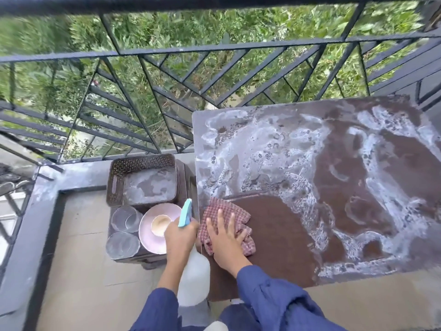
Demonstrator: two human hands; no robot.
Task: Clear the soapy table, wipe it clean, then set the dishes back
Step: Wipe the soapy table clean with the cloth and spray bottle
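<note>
A brown table (346, 177) is streaked with white soap foam over most of its top; its near-left corner is wiped bare. My right hand (225, 237) presses flat on a red-and-white checked cloth (222, 212) at that corner. My left hand (180, 237) grips a white spray bottle (193, 278) with a light-blue nozzle, held beside the table's left edge. Left of the table, on a low dark stand, sit a pink plate (152, 240) with a small cup (160, 225) on it and two clear glasses (125, 218).
A brown perforated basket (143, 163) with a wet bottom stands behind the dishes on the stand. A black metal railing (167, 96) fences the balcony, with green plants beyond. The tiled floor (83, 271) lies to the left and below.
</note>
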